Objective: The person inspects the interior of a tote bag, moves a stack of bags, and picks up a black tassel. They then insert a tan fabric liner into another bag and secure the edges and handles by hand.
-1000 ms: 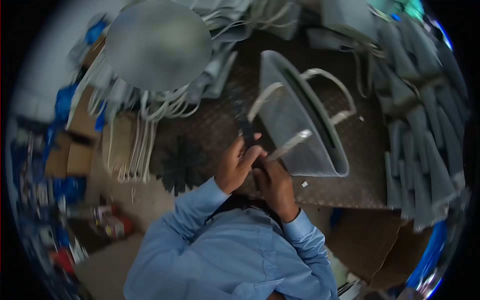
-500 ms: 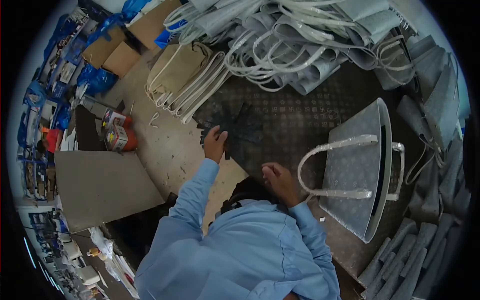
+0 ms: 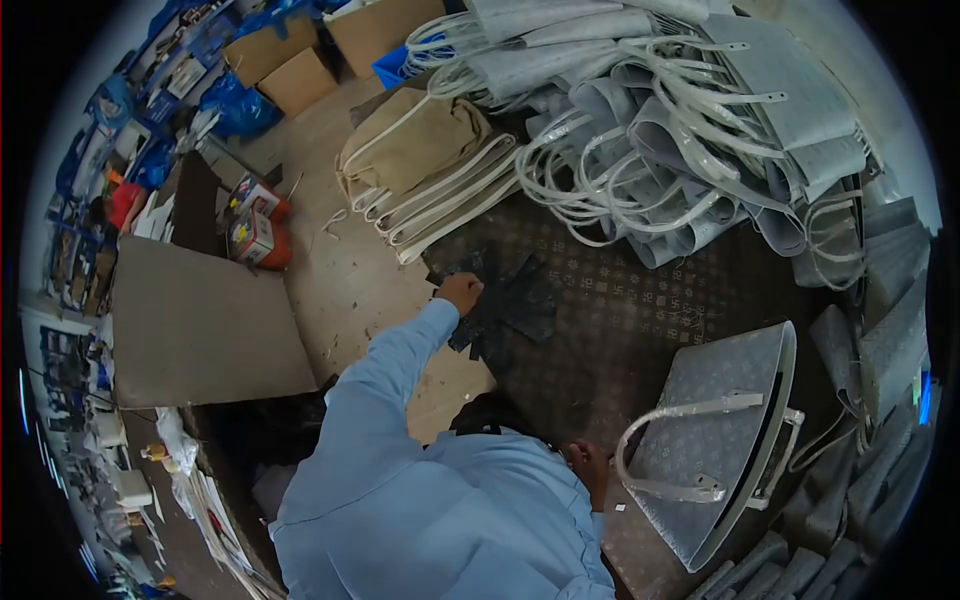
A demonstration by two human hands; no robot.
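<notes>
My left hand (image 3: pixel 461 292) is closed over a pile of black strips (image 3: pixel 505 300) on the dark patterned table cover (image 3: pixel 620 310); what its fingers pinch is too small to make out. My right hand (image 3: pixel 590 468) is low beside my body, partly hidden by the blue sleeve, its fingers not clear. To its right stands a grey patterned bag (image 3: pixel 710 420) with handles wrapped in clear film. A small white piece (image 3: pixel 620 507) lies between that hand and the bag.
Grey panels with pale handles (image 3: pixel 640 150) are heaped at the back. Beige bags (image 3: pixel 420 150) lie left of them. Orange-red containers (image 3: pixel 258 238) and a cardboard box (image 3: pixel 200 330) stand at left. Rolled grey pieces (image 3: pixel 800 570) sit at lower right.
The view has shifted, so most things appear lower and further right. My right hand has drawn back toward my body. My left hand stays at the black strips, its fingers now curled down.
</notes>
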